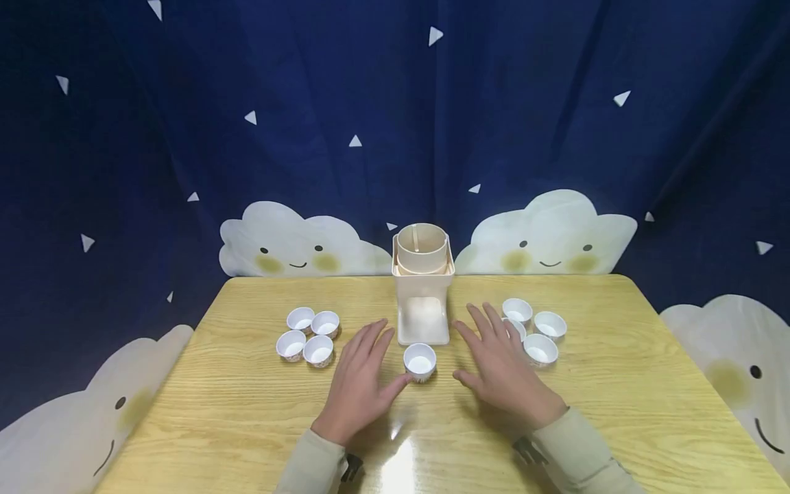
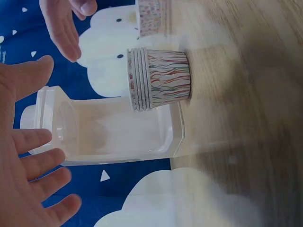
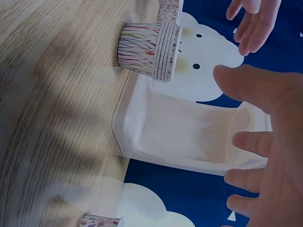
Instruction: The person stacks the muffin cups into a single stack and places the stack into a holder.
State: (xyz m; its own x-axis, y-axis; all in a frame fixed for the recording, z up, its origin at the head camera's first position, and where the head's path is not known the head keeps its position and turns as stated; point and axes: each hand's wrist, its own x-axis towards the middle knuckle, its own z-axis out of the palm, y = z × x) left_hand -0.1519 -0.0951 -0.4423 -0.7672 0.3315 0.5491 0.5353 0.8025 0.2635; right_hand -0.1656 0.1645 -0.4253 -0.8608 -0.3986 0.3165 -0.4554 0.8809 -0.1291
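A nested stack of small paper cups (image 1: 420,362), white inside with wavy coloured stripes outside, stands upright on the table between my two hands. My left hand (image 1: 361,381) is to its left, fingers spread, with the thumb tip right by the cups in the head view. To the right of the stack my right hand (image 1: 503,367) hovers with fingers spread and nothing held. Just behind the stack stands a cream plastic dispenser (image 1: 422,288) with a round tube on top and a shallow base tray. The left wrist view shows the cups' stacked rims (image 2: 139,79) side-on.
Several patterned paper cups (image 1: 318,350) stand grouped on the left of the wooden table (image 1: 234,412). Another group of several cups (image 1: 540,350) stands on the right, one partly behind my right fingers. A dark blue curtain (image 1: 345,75) with clouds hangs behind the table.
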